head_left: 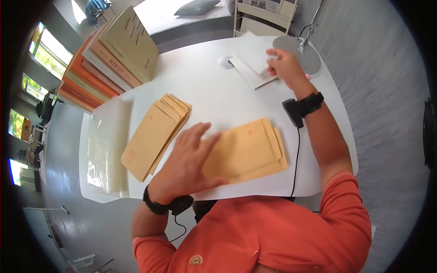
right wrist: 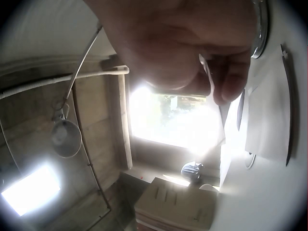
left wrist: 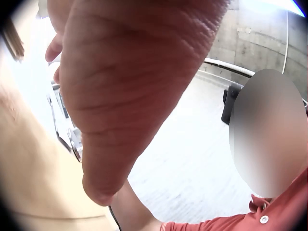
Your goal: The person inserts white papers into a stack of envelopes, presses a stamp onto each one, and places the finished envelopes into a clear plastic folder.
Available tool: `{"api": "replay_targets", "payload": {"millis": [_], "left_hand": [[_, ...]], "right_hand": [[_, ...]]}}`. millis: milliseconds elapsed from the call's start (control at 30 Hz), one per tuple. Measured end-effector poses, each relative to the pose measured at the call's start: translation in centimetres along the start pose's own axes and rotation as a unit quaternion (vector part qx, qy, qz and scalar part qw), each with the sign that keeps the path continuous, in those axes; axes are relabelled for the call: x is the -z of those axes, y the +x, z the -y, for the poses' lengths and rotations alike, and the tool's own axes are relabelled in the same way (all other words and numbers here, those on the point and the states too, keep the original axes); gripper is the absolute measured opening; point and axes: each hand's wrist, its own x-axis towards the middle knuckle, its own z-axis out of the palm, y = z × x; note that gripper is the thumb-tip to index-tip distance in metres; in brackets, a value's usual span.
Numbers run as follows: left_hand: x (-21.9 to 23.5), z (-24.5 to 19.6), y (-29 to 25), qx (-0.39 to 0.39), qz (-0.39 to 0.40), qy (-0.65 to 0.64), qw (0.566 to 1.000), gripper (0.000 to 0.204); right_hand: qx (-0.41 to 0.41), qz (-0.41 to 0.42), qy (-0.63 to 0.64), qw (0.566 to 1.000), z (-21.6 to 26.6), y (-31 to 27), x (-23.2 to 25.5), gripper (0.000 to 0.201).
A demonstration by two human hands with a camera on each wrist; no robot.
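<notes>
Two small stacks of tan kraft envelopes lie on the white table. My left hand (head_left: 184, 159), fingers spread, is over the left end of the nearer stack of envelopes (head_left: 246, 150). To its left, the other stack of envelopes (head_left: 152, 136) lies fanned at a slant. Up by the lamp base, my right hand (head_left: 290, 68) pinches a white sheet of paper (right wrist: 210, 79) between thumb and fingers. More white paper (head_left: 248, 75) lies on the table below that hand. In the left wrist view, the palm of the left hand (left wrist: 130, 77) hides most of the work.
A row of upright books (head_left: 114, 57) stands at the back left. In front of it lies a clear plastic sleeve (head_left: 107, 148). The round lamp base (head_left: 312, 57) sits at the right edge, close to a round cable grommet (head_left: 226, 62). A wrist camera cable (head_left: 297, 164) crosses the table.
</notes>
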Motion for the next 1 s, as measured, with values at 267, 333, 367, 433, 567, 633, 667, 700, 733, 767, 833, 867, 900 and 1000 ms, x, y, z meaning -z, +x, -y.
{"api": "replay_targets", "payload": {"millis": [267, 333, 367, 433, 567, 633, 667, 700, 733, 767, 833, 867, 900, 1000], "left_hand": [[-2.9, 0.1, 1.5, 0.013, 0.083, -0.029, 0.996, 0.1], [-3.0, 0.1, 1.6, 0.023, 0.101, -0.036, 0.994, 0.099], [-3.1, 0.0, 1.4, 0.024, 0.087, -0.034, 0.995, 0.098], [-3.0, -0.1, 1.5, 0.026, 0.073, -0.031, 0.996, 0.097], [-2.5, -0.3, 1.6, 0.051, 0.09, -0.066, 0.992, 0.097], [-2.1, -0.2, 1.3, 0.048, 0.072, -0.065, 0.994, 0.098], [-1.6, -0.1, 1.0, 0.038, 0.018, -0.063, 0.997, 0.097], [-1.1, 0.0, 0.7, 0.027, -0.035, -0.058, 0.997, 0.096], [-0.3, -0.2, 0.6, 0.05, -0.049, -0.057, 0.996, 0.098], [-0.1, 0.1, 0.3, 0.048, -0.039, -0.051, 0.997, 0.098], [0.4, 0.7, -0.5, 0.061, -0.118, -0.018, 0.991, 0.1], [0.4, 1.0, -0.7, 0.073, -0.126, -0.032, 0.989, 0.102], [0.4, 1.3, -0.9, 0.068, -0.115, -0.025, 0.991, 0.102], [0.3, 1.6, -1.1, 0.025, -0.187, -0.021, 0.982, 0.103]], "right_hand": [[-0.018, 0.071, -0.364, 0.928, 0.8, -4.2, 0.1, 0.045], [0.083, 0.049, -0.345, 0.934, -0.4, -3.8, -0.1, 0.044], [0.184, 0.029, -0.323, 0.928, -0.9, -3.6, -0.2, 0.043], [0.151, 0.063, -0.334, 0.928, -1.5, -3.4, -0.2, 0.042], [0.067, 0.072, -0.296, 0.95, -2.5, -3.0, -0.5, 0.041], [0.063, 0.078, -0.265, 0.959, -1.9, -3.2, -0.4, 0.039], [0.057, 0.079, -0.235, 0.967, -1.0, -3.8, -0.4, 0.036], [0.053, 0.077, -0.229, 0.969, 0.3, -4.3, -0.4, 0.036], [0.045, 0.105, -0.183, 0.977, 2.3, -5.1, -0.6, 0.03], [0.038, 0.129, -0.135, 0.982, 4.0, -5.9, -0.7, 0.024], [0.082, 0.145, -0.069, 0.984, 6.4, -7.5, -1.3, 0.021], [0.132, 0.166, -0.013, 0.977, 7.4, -8.4, -1.6, 0.018], [0.129, 0.156, -0.003, 0.979, 8.2, -9.3, -1.8, 0.018], [0.236, 0.218, -0.039, 0.946, 9.5, -11.1, -2.5, 0.014]]}}
